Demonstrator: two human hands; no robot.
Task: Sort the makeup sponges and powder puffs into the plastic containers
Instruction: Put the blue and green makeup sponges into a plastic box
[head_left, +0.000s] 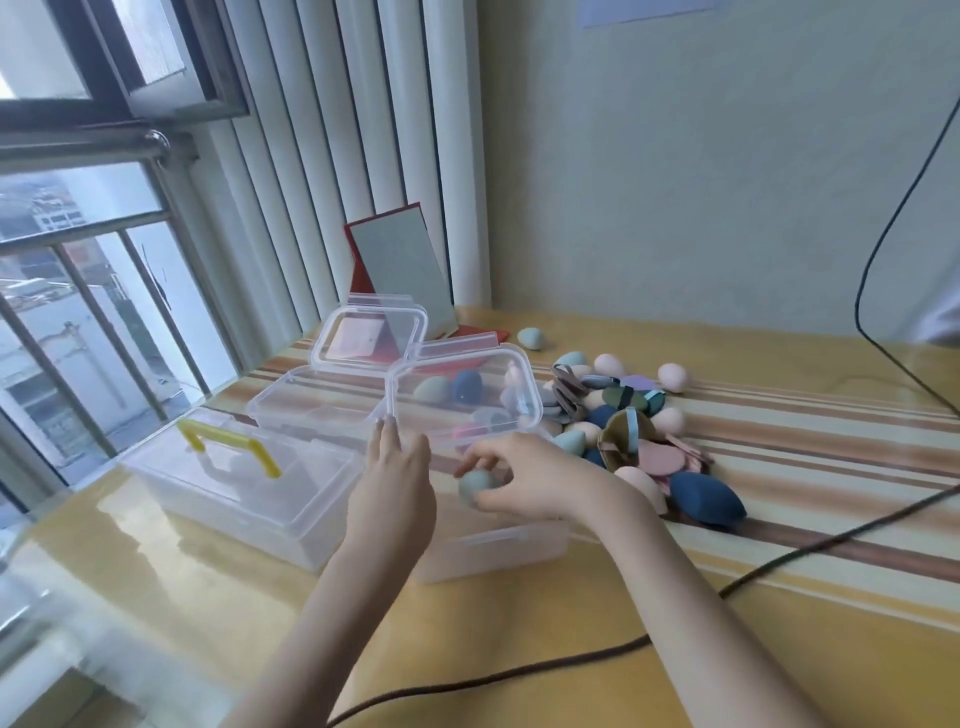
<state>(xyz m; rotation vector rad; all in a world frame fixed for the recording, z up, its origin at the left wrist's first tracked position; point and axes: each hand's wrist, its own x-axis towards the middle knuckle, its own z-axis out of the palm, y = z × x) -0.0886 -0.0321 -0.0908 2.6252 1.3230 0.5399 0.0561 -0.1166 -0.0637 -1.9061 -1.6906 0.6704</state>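
A person sits at a striped yellow surface (779, 597) with three clear plastic containers. The right hand (535, 480) pinches a grey-green sponge (478, 487) over the nearest open container (493, 551). The left hand (395, 467) hovers flat beside it, fingers straight, holding nothing. The sorting looks barely begun: a large pile of sponges and puffs (623, 421) lies loose to the right, one sponge (531, 338) sits apart, and the handled container (234, 483) is closed.
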